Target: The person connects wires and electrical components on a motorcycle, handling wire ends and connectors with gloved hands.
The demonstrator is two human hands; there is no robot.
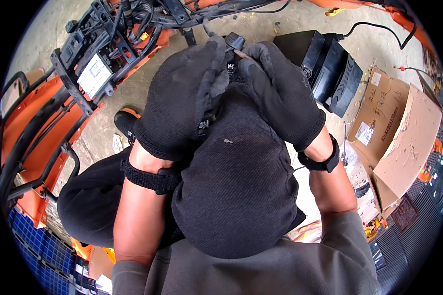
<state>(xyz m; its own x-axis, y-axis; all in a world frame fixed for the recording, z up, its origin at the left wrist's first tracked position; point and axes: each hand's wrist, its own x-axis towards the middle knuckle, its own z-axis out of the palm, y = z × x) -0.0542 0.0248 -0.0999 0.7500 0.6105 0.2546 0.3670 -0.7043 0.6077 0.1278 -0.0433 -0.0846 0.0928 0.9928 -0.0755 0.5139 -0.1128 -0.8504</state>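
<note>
- Black-gloved left hand [184,91]: fingers bent beside the small black part [235,41]; fingertips hidden, grip cannot be determined.
- Black-gloved right hand [283,91]: fingers curled, bare fingertip at the part; full closure cannot be determined.
- Small black part: between both hands, at their far ends.
- Black housing [325,69]: on the floor [253,24], beside the right hand.
- Cardboard box [386,110]: open, farther right.

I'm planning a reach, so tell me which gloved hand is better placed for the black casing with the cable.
The right hand, I'd judge: it's next to the black casing, while the left hand is farther away, beyond the right.
</note>
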